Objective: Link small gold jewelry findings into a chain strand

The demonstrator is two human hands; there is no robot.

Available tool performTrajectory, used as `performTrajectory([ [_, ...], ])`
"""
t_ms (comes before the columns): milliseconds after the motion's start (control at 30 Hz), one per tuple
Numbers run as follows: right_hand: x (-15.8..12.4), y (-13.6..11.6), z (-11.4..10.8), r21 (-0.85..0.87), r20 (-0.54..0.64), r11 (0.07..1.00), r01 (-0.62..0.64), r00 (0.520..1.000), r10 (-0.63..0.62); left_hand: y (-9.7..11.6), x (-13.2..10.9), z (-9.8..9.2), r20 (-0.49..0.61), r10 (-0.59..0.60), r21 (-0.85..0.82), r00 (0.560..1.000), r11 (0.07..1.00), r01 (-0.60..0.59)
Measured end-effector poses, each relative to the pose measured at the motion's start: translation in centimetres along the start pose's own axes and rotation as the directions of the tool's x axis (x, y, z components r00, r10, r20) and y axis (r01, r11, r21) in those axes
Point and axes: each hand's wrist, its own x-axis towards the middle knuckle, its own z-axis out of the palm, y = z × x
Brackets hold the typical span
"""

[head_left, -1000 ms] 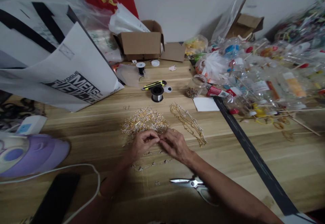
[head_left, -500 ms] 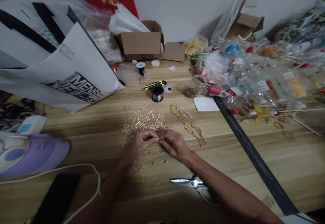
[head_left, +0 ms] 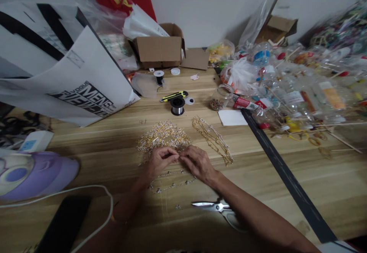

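My left hand [head_left: 163, 160] and my right hand [head_left: 198, 162] meet fingertip to fingertip, both pinched closed. Whatever lies between the fingertips is too small to make out. Just beyond them spreads a pile of gold and silver chain pieces [head_left: 163, 134]. A silver chain with small beads [head_left: 172, 185] lies in a loop on the table below my hands, its upper part partly hidden by them. Right of the pile, several gold and silver chains [head_left: 213, 140] are laid side by side. Scissors [head_left: 219, 206] rest partly under my right forearm, blades apart. A few tiny bits [head_left: 177, 206] lie left of the blades.
Beyond the pile stand a wire spool [head_left: 177, 106], a yellow cutter knife [head_left: 173, 96] and a jar of beads [head_left: 222, 98]. A white bag [head_left: 71, 73], purple device [head_left: 43, 174] and black phone [head_left: 64, 222] are left. Plastic bottles [head_left: 298, 88] crowd the right beyond a dark strip [head_left: 286, 172].
Barely anything differs. My hands stay pinched together at the same spot, with only a slight shift of the fingers.
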Motion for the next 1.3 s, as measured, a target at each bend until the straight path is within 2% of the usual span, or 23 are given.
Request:
performTrajectory([
  [367, -0.15, -0.16, -0.08, -0.052, -0.047, 0.999, -0.001, 0.999, -0.001, -0.47, 0.33, 0.17, -0.039, -0.050, -0.197, 0.998, 0.980, 0.041],
  [1300, -0.19, -0.36, 0.08, -0.127, -0.007, 0.989, 0.079, 0.997, -0.080, 0.37, 0.06, 0.69, -0.080, -0.109, -0.163, 0.991, 0.982, 0.095],
])
